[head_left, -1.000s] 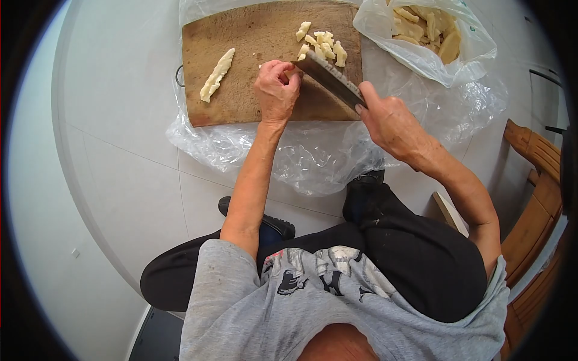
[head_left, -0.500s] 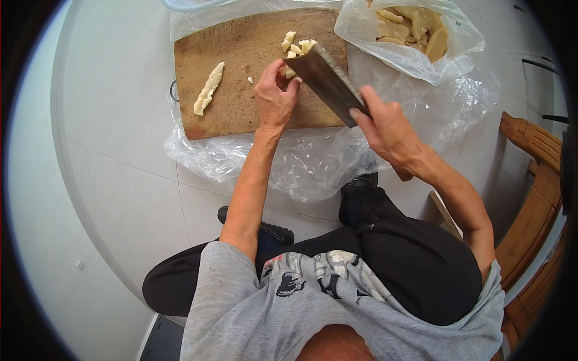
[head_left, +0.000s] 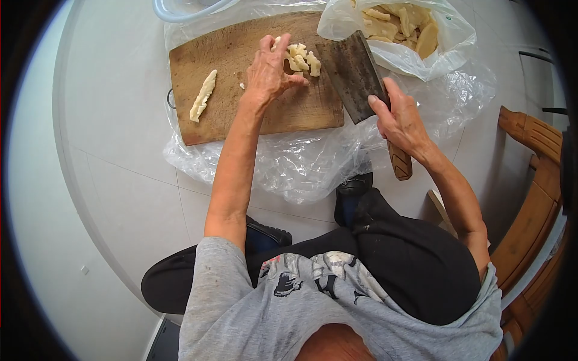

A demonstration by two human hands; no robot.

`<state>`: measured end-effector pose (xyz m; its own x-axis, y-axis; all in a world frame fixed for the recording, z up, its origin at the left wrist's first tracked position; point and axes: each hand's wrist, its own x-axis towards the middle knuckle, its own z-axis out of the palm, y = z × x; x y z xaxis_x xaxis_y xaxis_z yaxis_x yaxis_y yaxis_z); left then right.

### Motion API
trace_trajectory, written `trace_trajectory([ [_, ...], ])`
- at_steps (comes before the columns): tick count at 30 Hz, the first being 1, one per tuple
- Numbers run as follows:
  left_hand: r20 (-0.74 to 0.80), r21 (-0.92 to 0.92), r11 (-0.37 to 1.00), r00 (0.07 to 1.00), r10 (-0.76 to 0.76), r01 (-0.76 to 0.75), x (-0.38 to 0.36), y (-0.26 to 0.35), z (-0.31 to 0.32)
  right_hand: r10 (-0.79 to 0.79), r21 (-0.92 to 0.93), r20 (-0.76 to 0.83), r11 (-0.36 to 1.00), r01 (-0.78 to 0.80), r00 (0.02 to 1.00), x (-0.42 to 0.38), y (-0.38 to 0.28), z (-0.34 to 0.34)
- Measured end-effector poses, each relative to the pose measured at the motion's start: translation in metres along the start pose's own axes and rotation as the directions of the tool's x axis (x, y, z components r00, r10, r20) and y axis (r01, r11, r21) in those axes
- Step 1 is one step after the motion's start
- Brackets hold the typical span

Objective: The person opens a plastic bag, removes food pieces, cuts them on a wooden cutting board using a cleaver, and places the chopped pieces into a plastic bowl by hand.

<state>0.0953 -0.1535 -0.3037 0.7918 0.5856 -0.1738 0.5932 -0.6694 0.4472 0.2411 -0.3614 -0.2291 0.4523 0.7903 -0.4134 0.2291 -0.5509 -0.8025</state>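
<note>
My right hand is wrapped round the wooden handle of a broad, dark-bladed cleaver. The blade tilts over the right edge of a worn wooden cutting board, apart from the food. On the board, my left hand has its thumb and fingers spread at the near-left side of a small heap of pale yellow cut chunks. Part of that heap is hidden behind the fingers. A long pale strip of the same look lies alone at the board's left side, with a tiny crumb between it and my left hand.
An open plastic bag of pale yellow pieces stands at the back right. Clear plastic sheeting lies under the board on the tiled floor. A pale blue rim shows at the back left, and carved wooden furniture at the right.
The cleaver has swung away from the chunks to the right, its blade now turned flatter. My left hand has moved up and spread its fingers beside the heap. The view has shifted slightly.
</note>
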Motion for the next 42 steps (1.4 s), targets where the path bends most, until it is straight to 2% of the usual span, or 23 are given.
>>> trace_trajectory([
  [1,-0.005,0.054,0.998,0.999,0.041,-0.041,0.001,0.0,0.003,-0.021,-0.004,0.0,1.0,0.021,1.0,0.001,0.002,0.001],
  [4,-0.059,-0.114,0.987,0.992,0.11,-0.116,0.006,-0.008,0.013,-0.063,0.008,0.01,0.998,0.063,0.998,0.002,0.008,0.003],
  [7,-0.122,-0.221,0.97,0.99,0.072,-0.098,-0.009,-0.01,0.021,-0.033,0.068,0.023,0.997,0.031,0.999,0.002,0.007,0.001],
  [10,-0.157,-0.26,0.965,0.987,-0.027,-0.014,-0.027,0.004,0.022,0.037,0.14,0.064,0.989,-0.046,0.997,0.001,0.01,0.002],
  [12,-0.205,-0.193,0.981,0.977,-0.065,0.025,-0.034,0.013,0.023,0.077,0.208,0.113,0.973,-0.1,0.991,0.001,0.009,0.005],
  [13,-0.229,-0.161,0.986,0.97,-0.081,0.044,-0.034,0.017,0.024,0.074,0.235,0.123,0.967,-0.101,0.99,0.001,0.009,0.007],
  [16,-0.257,-0.296,0.954,0.959,-0.122,0.042,-0.034,0.019,0.03,0.056,0.29,0.149,0.952,-0.098,0.987,0.002,0.009,0.014],
  [19,-0.296,-0.343,0.937,0.94,-0.171,0.063,-0.034,0.013,0.03,0.025,0.305,0.178,0.949,-0.079,0.984,0.008,0.008,0.018],
  [20,-0.208,-0.562,0.821,0.944,-0.256,0.1,-0.034,0.012,0.028,0.017,0.315,0.194,0.946,-0.079,0.981,0.009,0.009,0.019],
  [22,0.017,-0.874,0.449,0.935,-0.353,0.185,-0.035,0.01,0.02,0.0,0.33,0.222,0.941,-0.076,0.975,0.011,0.005,0.023],
  [26,-0.064,-0.872,0.469,0.915,-0.399,0.143,-0.036,0.013,0.005,-0.048,0.298,0.23,0.954,-0.024,0.972,0.011,-0.006,0.025],
  [34,-0.148,-0.809,0.57,0.888,-0.435,0.144,-0.031,-0.031,0.004,-0.052,0.23,0.167,0.973,0.012,0.985,0.011,-0.006,0.028],
  [37,-0.031,-0.882,0.418,0.859,-0.51,0.217,-0.037,-0.029,-0.016,-0.022,0.225,0.152,0.974,-0.013,0.988,0.011,-0.003,0.027],
  [40,-0.094,-0.959,0.282,0.901,-0.424,0.033,-0.027,-0.037,-0.045,0.009,0.227,0.143,0.973,-0.042,0.99,0.007,-0.006,0.024],
  [42,-0.155,-0.949,0.314,0.907,-0.392,-0.027,-0.005,-0.042,-0.074,0.02,0.223,0.141,0.974,-0.051,0.99,0.007,-0.006,0.022],
])
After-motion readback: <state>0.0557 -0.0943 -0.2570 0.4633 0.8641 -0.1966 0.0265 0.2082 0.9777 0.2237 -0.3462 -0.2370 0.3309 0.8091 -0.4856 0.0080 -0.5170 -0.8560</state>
